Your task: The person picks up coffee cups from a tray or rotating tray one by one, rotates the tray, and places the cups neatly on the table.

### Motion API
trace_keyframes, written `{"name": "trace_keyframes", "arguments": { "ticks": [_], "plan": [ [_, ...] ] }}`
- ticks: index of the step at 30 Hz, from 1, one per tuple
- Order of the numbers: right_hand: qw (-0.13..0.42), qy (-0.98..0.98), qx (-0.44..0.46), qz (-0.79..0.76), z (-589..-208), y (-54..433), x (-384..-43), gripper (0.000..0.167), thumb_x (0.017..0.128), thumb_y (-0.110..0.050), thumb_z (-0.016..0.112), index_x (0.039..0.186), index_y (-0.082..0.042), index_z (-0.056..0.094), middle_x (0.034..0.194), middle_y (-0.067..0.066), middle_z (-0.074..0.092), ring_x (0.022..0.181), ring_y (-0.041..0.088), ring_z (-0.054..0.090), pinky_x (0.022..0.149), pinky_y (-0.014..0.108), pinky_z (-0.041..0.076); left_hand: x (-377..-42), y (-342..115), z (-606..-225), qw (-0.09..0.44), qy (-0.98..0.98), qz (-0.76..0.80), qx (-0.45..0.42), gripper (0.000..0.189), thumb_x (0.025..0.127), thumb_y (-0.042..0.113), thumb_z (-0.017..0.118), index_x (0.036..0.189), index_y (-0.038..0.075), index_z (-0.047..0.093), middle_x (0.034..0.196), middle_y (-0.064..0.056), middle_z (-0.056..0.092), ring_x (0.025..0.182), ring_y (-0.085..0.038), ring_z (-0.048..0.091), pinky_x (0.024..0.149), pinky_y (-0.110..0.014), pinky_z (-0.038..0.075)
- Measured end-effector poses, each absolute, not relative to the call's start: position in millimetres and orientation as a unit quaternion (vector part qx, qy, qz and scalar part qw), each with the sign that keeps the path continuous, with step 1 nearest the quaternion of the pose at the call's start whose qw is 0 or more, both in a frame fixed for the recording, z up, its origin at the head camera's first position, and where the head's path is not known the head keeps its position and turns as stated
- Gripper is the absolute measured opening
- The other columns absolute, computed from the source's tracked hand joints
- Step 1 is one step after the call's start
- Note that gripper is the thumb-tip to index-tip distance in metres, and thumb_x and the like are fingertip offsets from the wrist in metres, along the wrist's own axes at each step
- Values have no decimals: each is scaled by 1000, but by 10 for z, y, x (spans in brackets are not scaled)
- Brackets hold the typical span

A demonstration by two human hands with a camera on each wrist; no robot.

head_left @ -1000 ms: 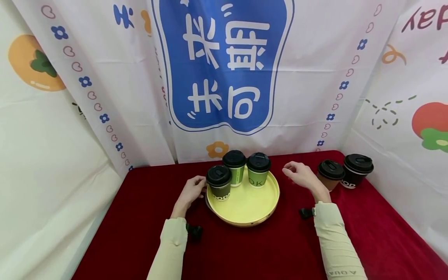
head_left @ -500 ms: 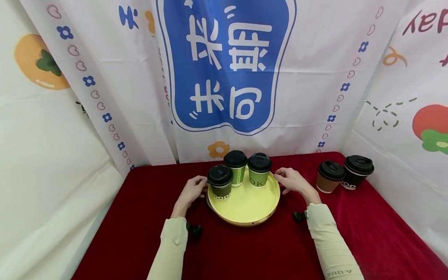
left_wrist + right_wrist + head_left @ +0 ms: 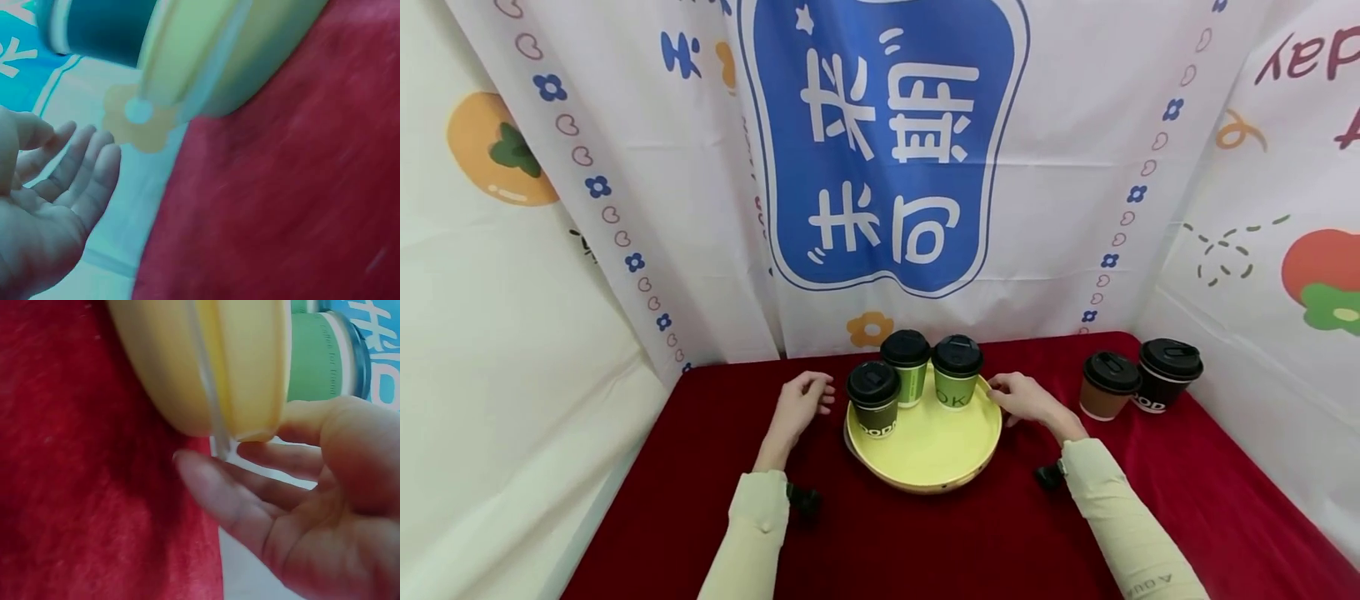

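Note:
A round yellow tray stands on the red cloth, bearing three lidded paper cups. Its dark olive cup is at the left, a green striped cup at the back, and a green cup lettered "OK" at the right. My right hand holds the tray's right edge, thumb over the rim and fingers at the outer side. In the right wrist view the tray's wall meets that hand. Just left of the tray, my left hand is apart from it, palm showing and fingers loosely bent in the left wrist view.
To the right, a brown cup and a larger black cup, both with black lids, stand side by side. A white printed curtain rises behind the red cloth, with more white fabric at both sides.
My right hand came leftward to the tray's right edge and now holds it. My left hand has moved left, away from the tray's edge. The cups keep their places on the tray.

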State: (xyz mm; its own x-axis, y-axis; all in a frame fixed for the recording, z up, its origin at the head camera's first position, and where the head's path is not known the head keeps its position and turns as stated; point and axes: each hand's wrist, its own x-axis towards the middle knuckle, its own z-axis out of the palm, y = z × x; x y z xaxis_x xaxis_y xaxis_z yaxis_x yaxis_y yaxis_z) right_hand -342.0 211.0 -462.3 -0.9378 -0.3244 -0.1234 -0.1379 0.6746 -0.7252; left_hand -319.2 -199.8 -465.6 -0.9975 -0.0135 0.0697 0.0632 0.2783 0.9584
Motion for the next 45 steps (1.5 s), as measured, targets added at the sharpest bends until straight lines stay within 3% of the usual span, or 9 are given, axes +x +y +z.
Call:
{"name": "trace_keyframes", "arguments": {
  "ticks": [12,20,24,27,30,33,37,41,45],
  "plan": [
    [156,843,-109,-502,-4741,2202,-3477,44,102,-21,52,137,6,50,114,25,64,79,21,68,65,41,60,-3116,-2277,-4431,87,-830,-542,-93,34,103,37,49,116,10,66,107,-22,68,94,-33,68,80,-53,56],
    [173,809,-88,-555,-4780,2184,-3453,46,102,-18,51,140,7,46,121,28,61,84,22,69,68,43,60,-2934,-2212,-4335,114,-835,-525,-124,27,104,27,50,113,8,67,101,-22,70,90,-32,68,73,-41,59],
    [164,812,-80,-554,-4800,2168,-3452,45,101,-18,52,138,7,48,119,28,62,82,21,69,66,42,60,-2816,-2125,-4257,123,-840,-508,-146,23,104,17,50,112,4,67,97,-22,69,83,-24,68,70,-42,58],
    [164,814,-84,-551,-4809,2153,-3445,44,101,-17,51,138,8,48,118,28,62,81,20,69,66,42,60,-2705,-2047,-4196,130,-844,-495,-160,20,103,18,52,110,8,68,94,-16,70,77,-12,65,68,-40,58],
    [164,816,-83,-548,-4809,2152,-3438,45,101,-17,51,138,8,48,118,28,62,81,20,68,66,41,60,-2600,-1950,-4135,126,-843,-490,-184,19,102,22,54,108,11,68,92,-12,70,75,-6,64,64,-33,57],
    [161,816,-81,-549,-4805,2161,-3437,44,101,-16,52,138,8,48,117,28,62,80,21,68,65,41,60,-2526,-1848,-4093,112,-840,-487,-211,21,102,24,55,108,10,69,90,-10,69,74,-8,64,61,-28,55],
    [159,817,-95,-547,-4795,2166,-3433,44,102,-15,51,138,10,47,117,30,61,81,21,68,65,41,60,-2456,-1726,-4085,91,-852,-456,-240,22,101,26,56,107,11,70,89,-3,70,76,-10,63,65,-25,54],
    [160,818,-97,-544,-4800,2160,-3423,44,102,-14,50,138,10,47,116,30,62,80,20,68,65,41,60,-2405,-1605,-4124,63,-875,-398,-268,17,100,28,57,104,20,72,93,7,70,79,-5,62,70,-22,53],
    [161,819,-93,-543,-4811,2160,-3419,43,101,-15,51,137,9,48,116,29,62,80,20,68,66,40,60,-2377,-1474,-4195,33,-883,-354,-306,15,101,29,57,103,25,71,95,6,71,78,-1,60,69,-21,52]
  ]
}}
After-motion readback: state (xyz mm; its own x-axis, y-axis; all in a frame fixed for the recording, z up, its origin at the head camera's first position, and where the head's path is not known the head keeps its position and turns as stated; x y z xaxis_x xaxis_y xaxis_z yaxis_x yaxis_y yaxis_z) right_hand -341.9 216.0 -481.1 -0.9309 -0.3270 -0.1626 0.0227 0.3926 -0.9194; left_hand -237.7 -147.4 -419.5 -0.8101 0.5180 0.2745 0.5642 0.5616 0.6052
